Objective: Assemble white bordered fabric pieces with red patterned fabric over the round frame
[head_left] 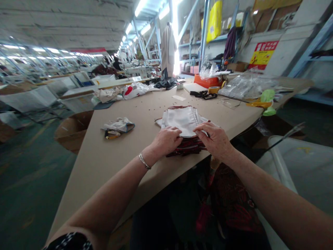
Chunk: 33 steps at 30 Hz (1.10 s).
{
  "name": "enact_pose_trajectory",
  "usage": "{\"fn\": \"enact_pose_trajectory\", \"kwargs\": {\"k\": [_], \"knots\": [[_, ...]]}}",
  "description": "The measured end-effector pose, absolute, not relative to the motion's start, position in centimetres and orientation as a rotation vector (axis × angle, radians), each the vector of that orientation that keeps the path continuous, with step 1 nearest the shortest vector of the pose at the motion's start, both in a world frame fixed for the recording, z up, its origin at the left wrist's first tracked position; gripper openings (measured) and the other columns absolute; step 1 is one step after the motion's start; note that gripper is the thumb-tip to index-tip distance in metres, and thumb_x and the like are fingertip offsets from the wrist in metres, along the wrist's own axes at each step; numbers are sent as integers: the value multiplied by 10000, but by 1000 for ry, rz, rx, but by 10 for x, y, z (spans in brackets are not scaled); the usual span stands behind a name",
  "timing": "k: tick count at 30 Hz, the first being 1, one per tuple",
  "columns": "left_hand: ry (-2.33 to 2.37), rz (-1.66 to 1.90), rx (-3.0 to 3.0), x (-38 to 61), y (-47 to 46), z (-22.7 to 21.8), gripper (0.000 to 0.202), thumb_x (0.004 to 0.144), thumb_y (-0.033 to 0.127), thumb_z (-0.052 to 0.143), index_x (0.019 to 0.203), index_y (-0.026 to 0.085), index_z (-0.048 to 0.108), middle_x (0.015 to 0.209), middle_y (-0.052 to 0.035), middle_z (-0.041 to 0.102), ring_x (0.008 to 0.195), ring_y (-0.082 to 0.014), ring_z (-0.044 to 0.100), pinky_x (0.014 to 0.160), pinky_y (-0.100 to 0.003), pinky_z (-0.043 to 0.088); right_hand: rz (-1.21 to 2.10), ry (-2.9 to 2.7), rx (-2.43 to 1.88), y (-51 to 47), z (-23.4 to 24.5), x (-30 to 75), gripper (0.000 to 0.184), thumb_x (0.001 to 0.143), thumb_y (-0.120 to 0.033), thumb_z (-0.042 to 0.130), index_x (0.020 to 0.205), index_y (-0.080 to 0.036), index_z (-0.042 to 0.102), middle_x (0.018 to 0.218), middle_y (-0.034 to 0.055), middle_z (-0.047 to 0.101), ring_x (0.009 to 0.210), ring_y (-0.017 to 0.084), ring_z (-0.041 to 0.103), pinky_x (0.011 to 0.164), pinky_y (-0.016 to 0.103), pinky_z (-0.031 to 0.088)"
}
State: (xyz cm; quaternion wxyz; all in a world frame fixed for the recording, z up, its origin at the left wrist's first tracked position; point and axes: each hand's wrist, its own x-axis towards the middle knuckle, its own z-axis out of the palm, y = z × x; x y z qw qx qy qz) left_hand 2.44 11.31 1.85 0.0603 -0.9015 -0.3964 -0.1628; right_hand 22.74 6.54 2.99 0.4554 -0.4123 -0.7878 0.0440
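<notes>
A white fabric piece [179, 119] with a stitched edge lies on top of a stack of dark red and white fabric pieces [185, 150] at the table's near edge. My left hand [166, 142] is closed at the near left corner of the white piece, its fingers bent over the edge. At the near right corner, my right hand [215, 141] pinches the same piece between thumb and fingers. What lies beneath my fingers is hidden. To the left, a pale work glove [119, 125] rests on the tabletop, with a small yellow-and-black item [112, 134] by it.
The brown table [109, 166] carries crumpled cloth and bags [135, 90] at the back left. Farther right are black straps [203, 94], a roll of yellow tape [213, 90], an orange box [206, 81] and clear plastic bags [244, 86]. A cardboard box [74, 132] stands left of the table.
</notes>
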Motion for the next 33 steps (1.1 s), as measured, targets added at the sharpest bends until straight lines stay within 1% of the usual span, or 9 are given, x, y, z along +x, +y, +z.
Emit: {"fn": "enact_pose_trajectory", "kwargs": {"k": [3, 9, 14, 19, 25, 27, 29, 31, 33], "knots": [[-1171, -498, -2722, 27, 110, 15, 217, 824, 207, 502, 951, 163, 673, 978, -105, 692, 970, -238, 613, 898, -400, 469, 130, -1960, -1008, 61, 22, 227, 161, 908, -211, 499, 849, -188, 647, 855, 51, 672, 849, 183, 610, 810, 324, 463], [-1237, -387, -2638, 35, 112, 17, 232, 851, 147, 430, 834, 138, 661, 849, -111, 683, 815, -225, 634, 758, -359, 493, 99, -2000, -1050, 71, 16, 223, 169, 906, -201, 500, 847, -185, 658, 849, 50, 676, 859, 187, 615, 812, 315, 457], [-1258, -638, -2594, 37, 113, 32, 267, 898, 163, 406, 927, 154, 672, 853, -80, 677, 755, -183, 619, 688, -300, 481, -159, -2175, -1266, 91, 30, 209, 194, 875, -240, 547, 1017, -182, 665, 1006, 103, 667, 989, 262, 577, 836, 384, 464], [-1151, -790, -2562, 36, 106, 45, 255, 872, 125, 417, 875, 154, 670, 832, -77, 666, 785, -192, 597, 757, -326, 477, -410, -2325, -1587, 97, 59, 192, 175, 870, -175, 503, 918, -154, 670, 934, 145, 686, 864, 252, 630, 701, 339, 481], [-1449, -910, -2485, 20, 83, 37, 197, 785, 84, 460, 827, 175, 629, 903, -80, 643, 854, -201, 582, 799, -332, 466, -350, -2356, -1861, 83, 69, 212, 317, 893, -129, 365, 962, -163, 673, 908, 137, 715, 808, 275, 696, 633, 345, 510], [-1701, -1116, -2473, 18, 75, 25, 118, 727, 123, 528, 788, 178, 611, 841, -66, 627, 772, -191, 582, 712, -314, 473, -333, -2271, -1925, 78, 54, 226, 367, 897, -138, 341, 1099, -157, 648, 917, 148, 724, 818, 299, 704, 664, 393, 529], [-2000, -1531, -2467, 21, 68, 11, 53, 714, 150, 531, 692, 182, 567, 645, -20, 568, 618, -156, 552, 580, -271, 445, -326, -2234, -1821, 72, 29, 236, 399, 902, -182, 349, 1201, -145, 610, 963, 162, 724, 799, 298, 711, 675, 405, 547], [-2290, -2223, -2353, 30, 58, 2, 36, 731, 215, 523, 722, 183, 538, 574, 6, 537, 480, -126, 497, 434, -233, 377, -367, -2178, -1609, 60, 0, 242, 417, 885, -169, 347, 1206, -137, 613, 1084, 165, 701, 891, 281, 705, 719, 374, 566], [-2283, -3030, -1986, 43, 43, 1, 131, 727, 280, 565, 808, 185, 523, 593, 10, 569, 462, -121, 511, 389, -210, 363, -339, -2144, -1415, 42, -27, 244, 421, 850, -131, 359, 1157, -161, 646, 1107, 136, 699, 934, 252, 699, 737, 324, 576]]}}
